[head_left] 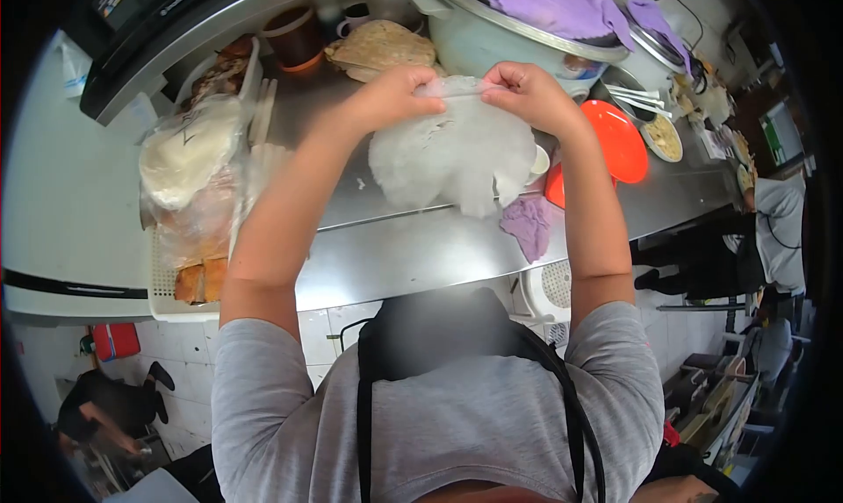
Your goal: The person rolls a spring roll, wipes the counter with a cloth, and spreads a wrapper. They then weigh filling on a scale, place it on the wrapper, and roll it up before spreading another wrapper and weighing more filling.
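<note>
Left hand [399,95], right hand [527,95]: both pinching top edge of thin white plastic bag [452,156], above steel desk [395,248]. Right: orange plate [619,139]. Near: purple cloth [527,226].

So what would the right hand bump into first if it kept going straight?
Probably the big pale pot, just beyond the right hand, which pinches the plastic bag. Depth is hard to judge from above.
</note>
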`<state>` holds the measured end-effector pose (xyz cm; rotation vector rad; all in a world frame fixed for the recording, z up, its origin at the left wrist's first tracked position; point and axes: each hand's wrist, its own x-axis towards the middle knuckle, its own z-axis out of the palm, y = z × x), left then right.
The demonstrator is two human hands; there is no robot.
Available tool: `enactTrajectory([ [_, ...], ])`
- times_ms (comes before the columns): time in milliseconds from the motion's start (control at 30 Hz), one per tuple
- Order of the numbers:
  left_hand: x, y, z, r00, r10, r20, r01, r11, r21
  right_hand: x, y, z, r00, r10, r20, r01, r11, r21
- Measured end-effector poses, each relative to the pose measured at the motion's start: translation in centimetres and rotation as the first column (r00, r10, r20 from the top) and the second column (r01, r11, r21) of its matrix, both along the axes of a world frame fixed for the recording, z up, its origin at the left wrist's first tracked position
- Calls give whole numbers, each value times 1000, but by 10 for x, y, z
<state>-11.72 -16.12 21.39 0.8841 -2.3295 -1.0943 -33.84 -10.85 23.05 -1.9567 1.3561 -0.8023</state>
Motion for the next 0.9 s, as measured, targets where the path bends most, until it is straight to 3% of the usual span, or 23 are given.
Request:
enactTrajectory([
  [67, -11, 8, -4, 999, 12, -31, -14, 999, -51, -8, 21, 8, 992, -68, -103, 62, 996, -57],
  [167, -7, 25, -28, 989, 10, -145, -41, 976, -213, 14, 58, 15, 960, -68, -273, 15, 981, -192],
  [200, 1, 31, -41, 982, 2, -191, -56, 959, -279, 26, 67, 4, 964, -55, -262, -21, 960, -278],
  [233, 11, 37, -58, 980, 73, -187, -116, 967, -225, 42, 76, -13, 968, -39, -250, -55, 931, -360],
  [300, 41, 47, -99, 963, 216, -162, -236, 964, -120, 80, 89, -50, 967, 43, -253, -113, 957, -268],
  [367, 81, 52, -154, 945, 243, -221, -286, 939, -192, 109, 101, -95, 948, 228, -224, -284, 921, -265],
  [400, 97, 55, -174, 934, 254, -250, -313, 921, -233, 114, 109, -101, 936, 281, -214, -318, 934, -164],
  [467, 118, 78, -194, 839, 506, -201, -471, 860, 197, 123, 123, -110, 907, 383, -177, -381, 923, 42],
  [500, 127, 90, -201, 779, 611, -138, -521, 755, 398, 118, 121, -123, 926, 334, -175, -328, 942, 65],
  [533, 129, 99, -196, 740, 670, -52, -582, 677, 451, 106, 117, -138, 943, 282, -177, -271, 959, 85],
  [600, 125, 110, -181, 646, 753, 123, -684, 501, 529, 80, 105, -156, 969, 42, -243, -6, 989, 146],
  [667, 123, 116, -195, 653, 743, 151, -737, 576, 353, 56, 95, -176, 892, -202, -404, 244, 968, 55],
  [767, 122, 120, -206, 652, 726, 218, -758, 626, 181, 44, 85, -197, 806, -432, -405, 504, 859, 87],
  [867, 121, 126, -202, 664, 706, 246, -742, 662, 102, 49, 84, -208, 819, -361, -447, 487, 849, 205],
  [900, 119, 126, -200, 674, 698, 243, -731, 678, 80, 46, 82, -207, 815, -372, -444, 480, 862, 160],
])
